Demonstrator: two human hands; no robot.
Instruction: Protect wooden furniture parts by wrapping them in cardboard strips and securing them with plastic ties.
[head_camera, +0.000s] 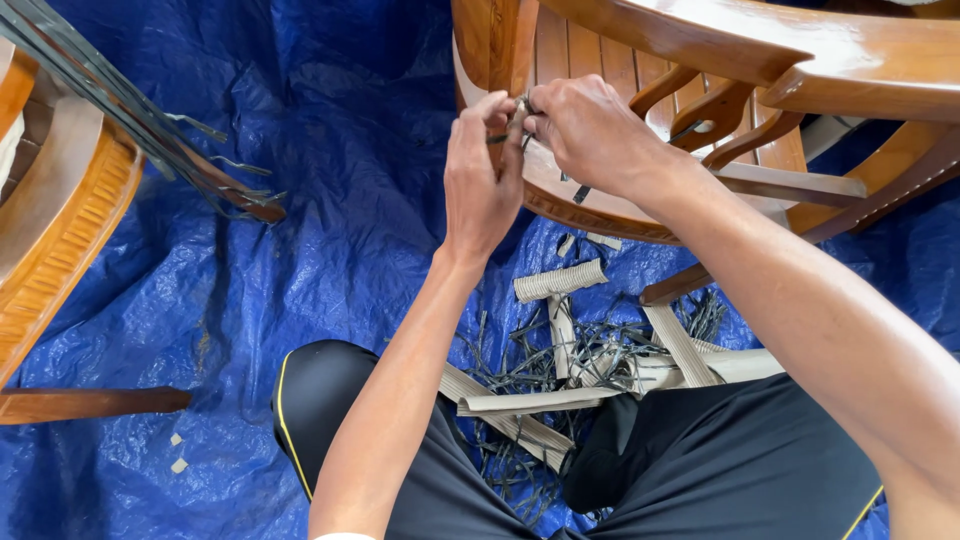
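My left hand and my right hand meet at the rim of a varnished wooden chair seat that lies tilted in front of me. Both pinch a thin dark strand between thumb and fingers, right where it reaches the seat's edge. A short dark end hangs below my right hand. The seat's wooden slats show behind my fingers. My palms hide where the strand goes.
A blue tarpaulin covers the floor. Beige webbing strips and several dark cut strands lie between my knees, which are in black trousers. Another wooden chair with dark strands stands at the left.
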